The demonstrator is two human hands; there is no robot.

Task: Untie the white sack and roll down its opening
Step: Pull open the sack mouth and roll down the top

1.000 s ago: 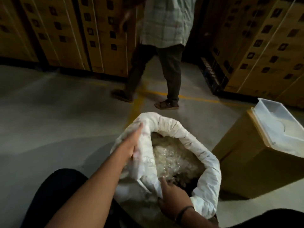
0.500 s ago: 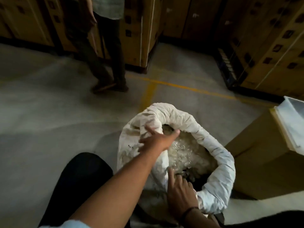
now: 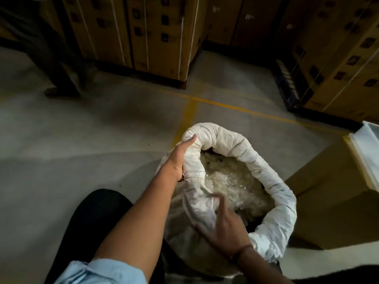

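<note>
While the white sack stands on the concrete floor between the person's knees, its mouth gapes open, with the far and right sides of the rim rolled down into a thick collar and the near left side still a loose, unrolled flap. Inside lies pale, crinkled clear plastic stuff. The left hand holds the left edge of the mouth: one of its fingers lies stretched along the end of the rolled collar, the others are hidden behind the cloth. The right hand, blurred, lies on the near flap with its fingers spread and fairly straight, holding nothing; a dark band circles its wrist. Just right of the sack stands a cardboard box carrying a clear plastic tray. Yellow lines cross the floor beyond, stacked cartons rise behind them, and another person's legs show at the upper left
</note>
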